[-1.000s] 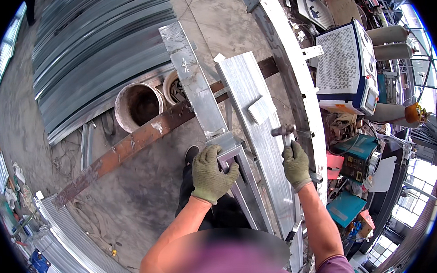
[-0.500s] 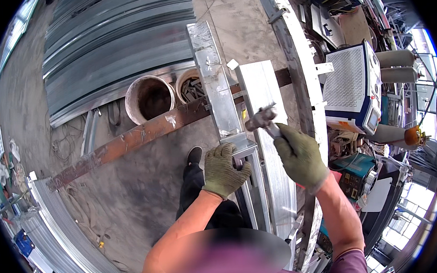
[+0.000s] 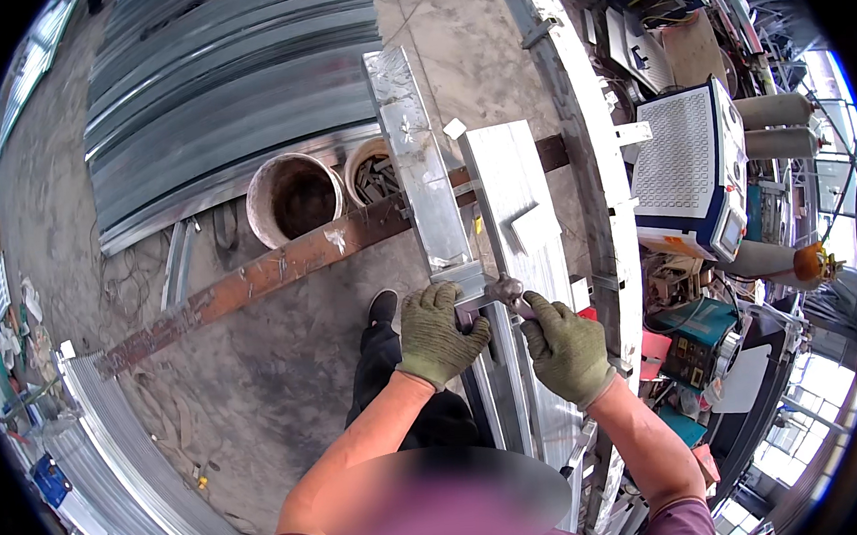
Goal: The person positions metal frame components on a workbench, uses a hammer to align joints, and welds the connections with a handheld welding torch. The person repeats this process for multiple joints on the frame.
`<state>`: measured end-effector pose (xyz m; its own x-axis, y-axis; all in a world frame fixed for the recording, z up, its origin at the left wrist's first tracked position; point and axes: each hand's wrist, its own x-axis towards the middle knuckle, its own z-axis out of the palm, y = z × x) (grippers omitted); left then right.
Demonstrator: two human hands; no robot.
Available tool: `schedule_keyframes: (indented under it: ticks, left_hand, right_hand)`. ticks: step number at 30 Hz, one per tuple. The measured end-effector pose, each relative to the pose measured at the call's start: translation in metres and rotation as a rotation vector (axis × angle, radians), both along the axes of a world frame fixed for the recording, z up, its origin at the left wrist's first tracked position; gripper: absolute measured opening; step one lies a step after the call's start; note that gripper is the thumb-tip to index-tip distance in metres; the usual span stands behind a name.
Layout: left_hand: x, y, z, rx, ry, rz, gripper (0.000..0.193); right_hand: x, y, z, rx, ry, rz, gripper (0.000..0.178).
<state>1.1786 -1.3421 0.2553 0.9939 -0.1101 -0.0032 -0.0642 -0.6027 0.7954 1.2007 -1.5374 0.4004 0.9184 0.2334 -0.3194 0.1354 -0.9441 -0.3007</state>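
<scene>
My right hand, in an olive knit glove, is closed round the handle of a hammer. The hammer's head is down at the end of a metal frame, close to my left hand; whether it touches the metal I cannot tell. In a matching glove, my left hand wraps round the corner of that frame, fingers over its edge. Just beyond lies a long silvery metal beam. To the right runs a wide pale metal profile, with a small white plate resting on it.
A rusty steel bar crosses beneath the beam. Beyond it stand a white bucket and a smaller bucket of metal scraps. Stacked metal sheets lie far left. A white-topped machine and a teal box are at the right.
My right hand has brought the hammer down and nearer, its head now beside my left hand. The white plate on the profile, behind the hammer before, now shows. The left hand stays put.
</scene>
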Motion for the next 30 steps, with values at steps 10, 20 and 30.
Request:
schedule_keyframes:
  ticks: [10,20,30]
  left_hand:
    - [-0.002,-0.002,-0.003,0.055,-0.047,-0.017,0.063]
    - [-0.004,-0.002,-0.008,0.101,-0.093,0.015,0.070]
    - [-0.018,-0.010,-0.025,0.044,-0.117,0.093,0.074]
  right_hand:
    - [-0.023,-0.001,-0.016,-0.002,0.008,-0.116,0.043]
    - [-0.037,0.010,-0.024,0.055,-0.104,-0.192,0.044]
    - [-0.062,0.004,-0.017,0.262,-0.198,-0.340,0.045]
